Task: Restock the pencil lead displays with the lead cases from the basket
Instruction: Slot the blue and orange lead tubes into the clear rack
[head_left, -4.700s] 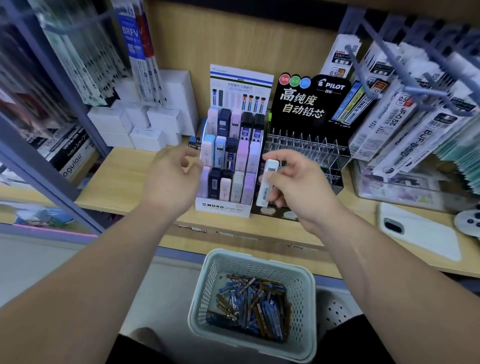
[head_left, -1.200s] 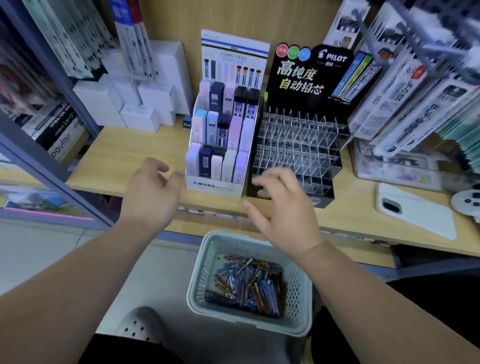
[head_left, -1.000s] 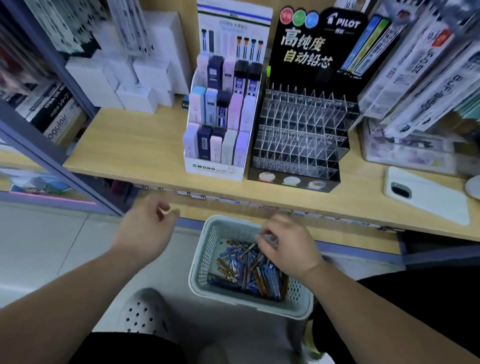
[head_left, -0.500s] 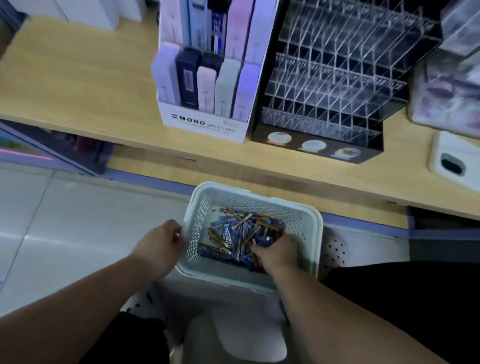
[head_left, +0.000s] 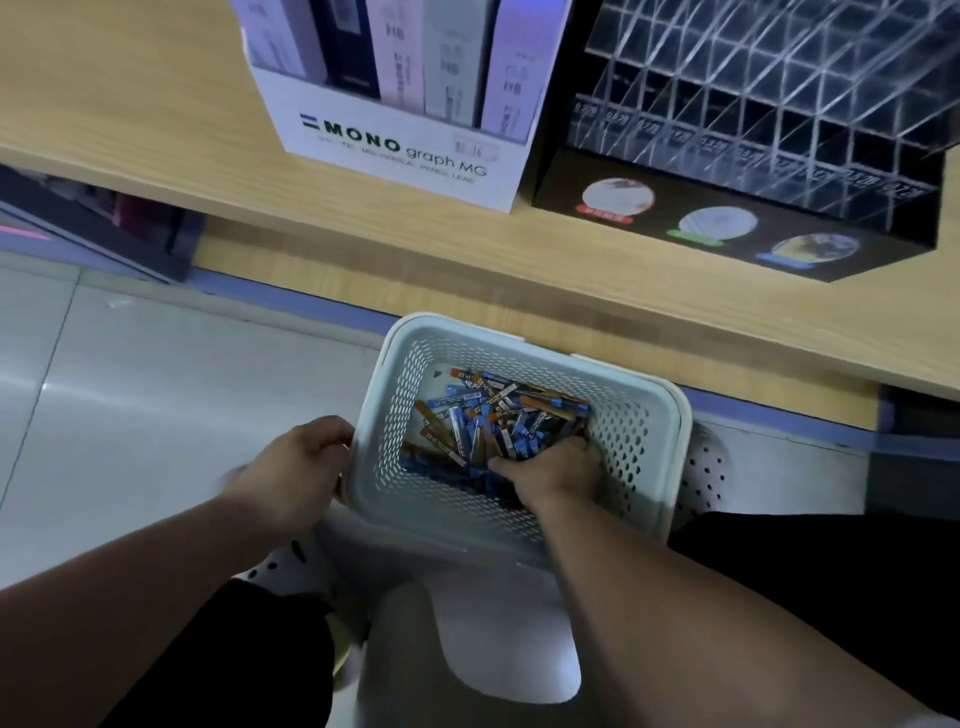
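Steadying the basket (head_left: 640, 441), presumably against sliding, the left hand (head_left: 306, 462) grips its adjacent wall while the right hand (head_left: 551, 467) sits in the lead cases (head_left: 483, 410), fingers buried, grasp indeterminable.

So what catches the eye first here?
The pale basket low in the middle, heaped with blue and orange lead cases; the right hand digs into the pile, the left hand grips its left side. On the shelf above, a clear rack with empty slots stands right of a stocked MONO box.
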